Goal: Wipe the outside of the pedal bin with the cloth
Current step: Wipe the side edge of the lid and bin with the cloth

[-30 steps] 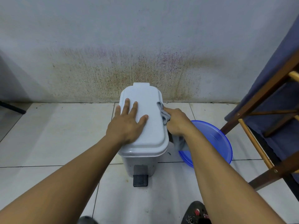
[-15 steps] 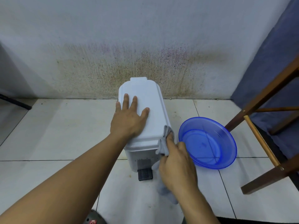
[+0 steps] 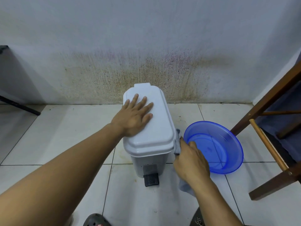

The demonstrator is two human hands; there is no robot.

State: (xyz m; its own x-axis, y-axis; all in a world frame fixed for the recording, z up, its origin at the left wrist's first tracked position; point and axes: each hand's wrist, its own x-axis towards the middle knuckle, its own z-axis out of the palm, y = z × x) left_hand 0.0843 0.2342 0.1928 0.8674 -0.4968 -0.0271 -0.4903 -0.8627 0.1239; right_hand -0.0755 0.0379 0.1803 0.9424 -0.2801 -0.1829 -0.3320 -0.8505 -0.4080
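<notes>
A small white pedal bin stands on the tiled floor against the stained wall, lid closed, its black pedal facing me. My left hand lies flat on the lid with fingers spread. My right hand grips a grey cloth and presses it against the bin's right side, just under the lid's front right corner. A loose end of the cloth hangs below my wrist.
A blue plastic basin sits on the floor right of the bin, close to my right hand. A wooden frame with dark fabric stands at the far right. My dark sandals show at the bottom edge. A black bar crosses the left.
My right hand slid the cloth from the far part of the bin's right side toward the front corner, then slightly back up along the side. My left hand stayed flat on the lid.
</notes>
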